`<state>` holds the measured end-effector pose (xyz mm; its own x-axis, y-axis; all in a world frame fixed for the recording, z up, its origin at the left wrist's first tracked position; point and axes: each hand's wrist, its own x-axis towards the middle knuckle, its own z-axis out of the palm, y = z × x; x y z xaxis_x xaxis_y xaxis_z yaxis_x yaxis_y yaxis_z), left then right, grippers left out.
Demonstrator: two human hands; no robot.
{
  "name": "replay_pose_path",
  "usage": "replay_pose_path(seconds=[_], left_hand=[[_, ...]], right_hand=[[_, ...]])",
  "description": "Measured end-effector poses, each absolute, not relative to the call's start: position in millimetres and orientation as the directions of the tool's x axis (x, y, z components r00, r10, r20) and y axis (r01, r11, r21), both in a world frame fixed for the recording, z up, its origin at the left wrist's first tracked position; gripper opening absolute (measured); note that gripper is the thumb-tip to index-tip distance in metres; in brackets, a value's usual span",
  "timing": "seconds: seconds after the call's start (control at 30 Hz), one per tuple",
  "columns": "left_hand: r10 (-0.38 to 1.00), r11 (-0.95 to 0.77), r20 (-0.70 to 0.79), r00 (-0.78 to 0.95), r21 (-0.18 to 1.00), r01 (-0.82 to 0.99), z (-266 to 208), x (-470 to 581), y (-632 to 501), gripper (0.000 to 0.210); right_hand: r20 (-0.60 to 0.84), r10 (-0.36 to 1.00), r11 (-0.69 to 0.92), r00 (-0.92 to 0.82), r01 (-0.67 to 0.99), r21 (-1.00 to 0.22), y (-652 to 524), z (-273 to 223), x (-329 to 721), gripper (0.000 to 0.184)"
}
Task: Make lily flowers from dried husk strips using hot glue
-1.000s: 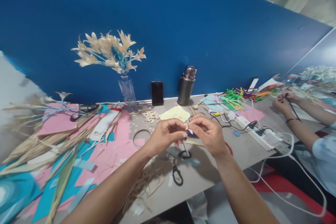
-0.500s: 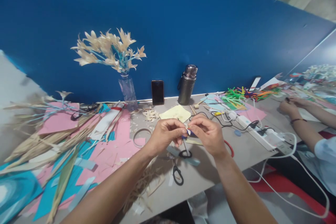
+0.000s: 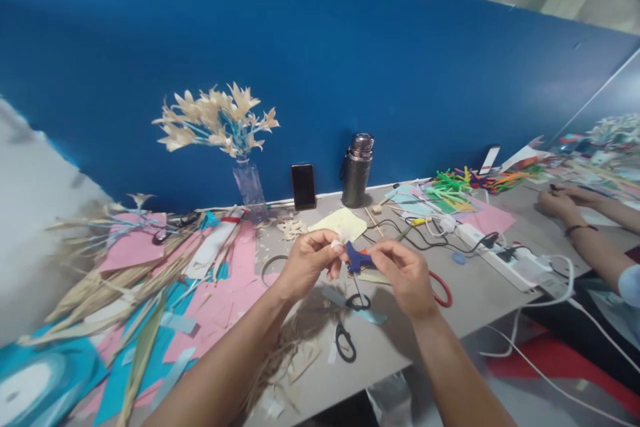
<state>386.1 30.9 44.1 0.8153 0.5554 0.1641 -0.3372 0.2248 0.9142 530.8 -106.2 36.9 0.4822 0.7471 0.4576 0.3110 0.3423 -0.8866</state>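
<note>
My left hand is closed in a pinch on a small pale petal-like piece that sticks out past the fingertips. My right hand has thumb and forefinger pressed together a short way to the right. Anything between those fingers is too small to make out. A blue glue gun shows in the gap between the hands; whether the right fingers touch it I cannot tell. Below the hands lie black-handled scissors. A yellow sheet with pale scraps lies just beyond.
A plastic bottle holds pale flowers. A phone and a flask stand by the blue wall. Pink sheets and dried husks cover the left. At right are a power strip, cables and a co-worker's arms.
My hands have moved apart; they met at the pale piece before. It stays in my left hand, and more of the blue glue gun shows. The view has shifted slightly.
</note>
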Motion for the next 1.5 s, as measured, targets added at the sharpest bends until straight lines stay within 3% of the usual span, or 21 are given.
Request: replay_pose_path(seconds=[0.4,0.63,0.73,0.93,1.0,1.1,1.2,1.27,1.37,1.5], left_hand=[[0.676,0.122,0.185,0.713,0.927,-0.356,66,322,35,0.032],[0.771,0.272,0.069,0.632,0.863,-0.426,53,281,21,0.039],[0.748,0.352,0.028,0.663,0.830,-0.432,45,278,19,0.041],[0.686,0.377,0.037,0.727,0.836,-0.398,31,277,21,0.035],[0.688,0.377,0.038,0.725,0.835,-0.401,31,273,23,0.035],[0.692,0.380,0.035,0.721,0.831,-0.406,31,266,27,0.036],[0.677,0.378,0.032,0.735,0.842,-0.385,33,257,29,0.036],[0.680,0.367,0.039,0.732,0.847,-0.385,33,252,29,0.037],[0.677,0.337,0.053,0.734,0.864,-0.373,34,245,26,0.036],[0.683,0.246,0.089,0.725,0.907,-0.343,35,238,16,0.031]], right_hand=[[0.282,0.836,0.188,0.471,0.237,-0.953,-129,7,503,0.023],[0.222,0.878,0.131,0.423,0.232,-0.964,-110,3,475,0.023],[0.237,0.868,0.160,0.436,0.206,-0.965,-92,10,457,0.018],[0.195,0.965,0.173,0.177,0.131,-0.976,-58,33,422,0.051],[0.184,0.975,0.166,0.121,0.146,-0.975,-52,36,418,0.046],[0.165,0.985,0.150,0.041,0.245,-0.958,-51,37,420,0.019],[0.162,0.983,0.133,0.082,0.283,-0.950,-59,34,433,0.015],[0.146,0.969,0.112,0.197,0.176,-0.978,-66,31,445,0.017],[0.077,0.924,0.127,0.375,-0.111,-0.986,-77,28,465,0.026],[-0.005,0.897,0.167,0.443,-0.350,-0.922,-96,30,484,0.031]])
